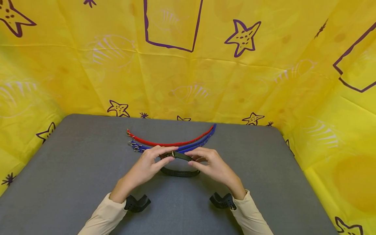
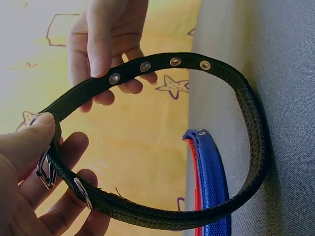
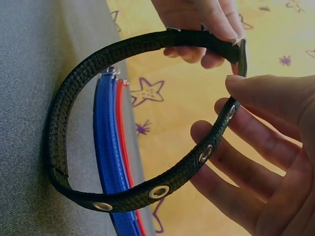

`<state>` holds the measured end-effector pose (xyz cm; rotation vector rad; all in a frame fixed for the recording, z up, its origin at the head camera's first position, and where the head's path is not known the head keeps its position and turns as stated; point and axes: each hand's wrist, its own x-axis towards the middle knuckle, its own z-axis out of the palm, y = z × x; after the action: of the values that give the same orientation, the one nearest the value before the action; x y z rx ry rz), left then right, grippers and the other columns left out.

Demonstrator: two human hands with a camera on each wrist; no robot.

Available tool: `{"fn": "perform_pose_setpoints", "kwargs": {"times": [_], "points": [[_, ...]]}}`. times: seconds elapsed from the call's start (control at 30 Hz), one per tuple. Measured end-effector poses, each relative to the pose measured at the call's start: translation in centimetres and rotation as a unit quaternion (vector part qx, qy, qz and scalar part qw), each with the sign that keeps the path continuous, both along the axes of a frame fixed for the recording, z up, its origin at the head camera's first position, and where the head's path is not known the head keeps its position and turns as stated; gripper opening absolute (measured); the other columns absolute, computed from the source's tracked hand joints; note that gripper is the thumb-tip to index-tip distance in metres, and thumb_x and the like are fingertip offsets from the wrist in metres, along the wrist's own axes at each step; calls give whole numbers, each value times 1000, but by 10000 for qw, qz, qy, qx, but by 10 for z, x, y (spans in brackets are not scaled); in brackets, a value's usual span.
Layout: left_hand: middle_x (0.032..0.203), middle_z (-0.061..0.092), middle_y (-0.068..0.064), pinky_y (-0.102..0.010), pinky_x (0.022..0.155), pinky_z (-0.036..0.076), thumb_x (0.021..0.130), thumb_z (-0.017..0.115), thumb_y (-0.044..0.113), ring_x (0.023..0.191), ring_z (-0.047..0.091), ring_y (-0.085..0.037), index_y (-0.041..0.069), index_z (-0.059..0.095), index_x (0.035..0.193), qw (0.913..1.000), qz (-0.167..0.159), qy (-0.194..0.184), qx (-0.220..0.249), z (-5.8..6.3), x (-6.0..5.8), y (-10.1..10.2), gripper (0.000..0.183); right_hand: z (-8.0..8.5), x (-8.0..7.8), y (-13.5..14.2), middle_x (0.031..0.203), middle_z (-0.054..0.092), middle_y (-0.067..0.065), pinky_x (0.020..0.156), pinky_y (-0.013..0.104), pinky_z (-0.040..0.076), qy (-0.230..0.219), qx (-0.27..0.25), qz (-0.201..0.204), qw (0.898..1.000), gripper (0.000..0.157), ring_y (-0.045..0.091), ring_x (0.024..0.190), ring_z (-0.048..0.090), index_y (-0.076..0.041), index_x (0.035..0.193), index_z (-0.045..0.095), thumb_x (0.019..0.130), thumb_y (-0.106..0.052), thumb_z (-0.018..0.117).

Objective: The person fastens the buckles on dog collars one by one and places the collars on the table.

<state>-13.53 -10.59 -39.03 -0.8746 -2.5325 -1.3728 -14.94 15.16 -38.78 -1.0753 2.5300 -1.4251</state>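
Note:
A dark collar (image 1: 180, 173) with metal eyelets (image 3: 158, 191) is bent into a loop above the table. My left hand (image 1: 148, 164) pinches it at the buckle end, where a metal buckle (image 2: 47, 173) and a ring (image 2: 82, 193) show in the left wrist view. On the other side, my right hand (image 1: 215, 164) pinches the eyelet end between thumb and fingers. The two ends meet at the buckle, with the strap end at its frame. How far the strap passes through is hidden by my left thumb.
Behind my hands, a red collar (image 1: 173, 144) and blue collars (image 1: 204, 141) lie side by side on the grey table (image 1: 73, 176), buckles to the left. Yellow patterned cloth (image 1: 205, 75) hangs at the back and both sides. A black wrist mount (image 1: 137, 204) sits on each forearm.

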Motion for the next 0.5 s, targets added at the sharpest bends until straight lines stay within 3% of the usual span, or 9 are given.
{"fn": "perform_pose_setpoints", "kwargs": {"times": [0.13,0.33,0.5], "points": [[112,73,0,-27,78,53,93,69,17,93,67,-11,15,66,128,9999,0,-124,102,-1,0,1,35,1,0,-1,112,72,6,84,31,58,-8,37,16,10000,27,14,93,68,-9,120,70,93,-11,69],[102,75,0,-28,80,55,90,72,13,93,72,-14,12,60,109,9991,40,-210,357,-2,0,2,22,0,1,-2,112,72,6,84,30,58,27,92,-31,9999,27,14,93,68,-9,119,70,93,-11,70],[100,75,2,-31,82,55,90,72,14,92,70,-11,14,61,108,9993,27,-178,322,-3,-1,4,21,0,1,-3,111,73,6,84,30,58,-16,58,-159,9999,25,15,92,71,-8,116,69,92,-11,71]]}}
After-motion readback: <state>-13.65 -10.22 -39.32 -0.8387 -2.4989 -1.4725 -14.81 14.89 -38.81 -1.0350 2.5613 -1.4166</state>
